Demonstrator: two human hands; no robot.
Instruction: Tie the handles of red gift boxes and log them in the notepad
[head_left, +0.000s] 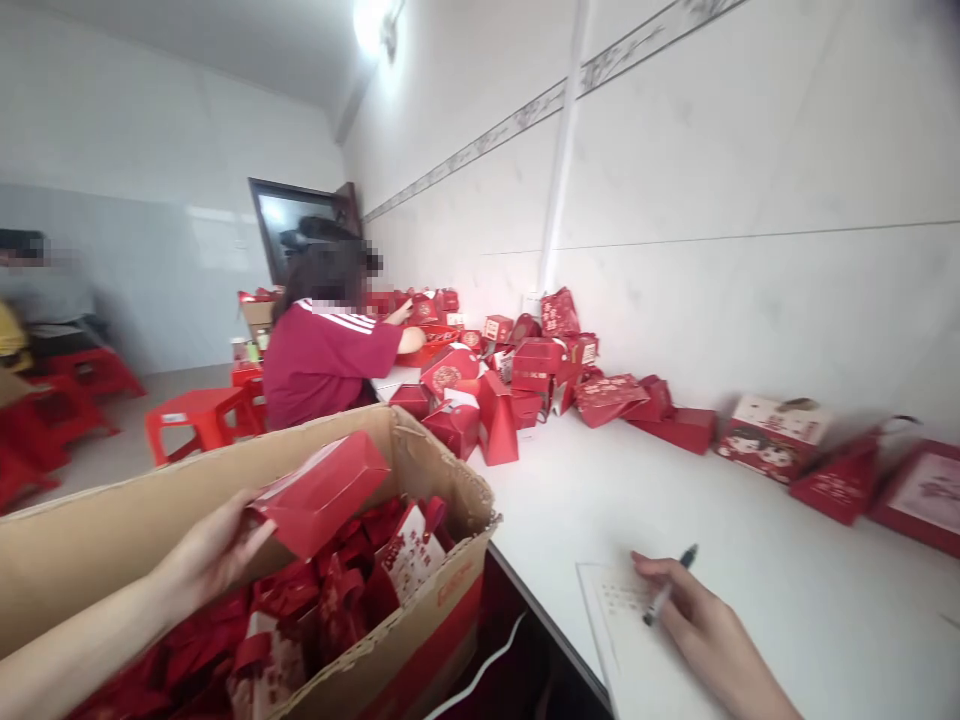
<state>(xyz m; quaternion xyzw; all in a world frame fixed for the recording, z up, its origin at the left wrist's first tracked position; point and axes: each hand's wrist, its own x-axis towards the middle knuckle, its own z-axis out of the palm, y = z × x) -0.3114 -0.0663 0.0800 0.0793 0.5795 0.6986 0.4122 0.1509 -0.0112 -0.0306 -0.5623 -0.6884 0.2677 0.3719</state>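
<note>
My left hand (214,550) grips one end of a red gift box (326,492), holding it tilted above a large cardboard box (420,460). Inside the cardboard box lie several red and white gift boxes (409,550), heaped together. On the right, my right hand (697,620) is closed around a pen (670,585) with a dark cap end. That hand rests over a sheet of paper (611,620) with small writing, which lies on the white table (555,520).
A pile of red gift boxes (532,365) covers the table's far part, and more stand along the wall, including a white-topped box (772,440). A person in a maroon shirt (319,360) sits beyond the cardboard box. Red stools (199,415) stand at the left.
</note>
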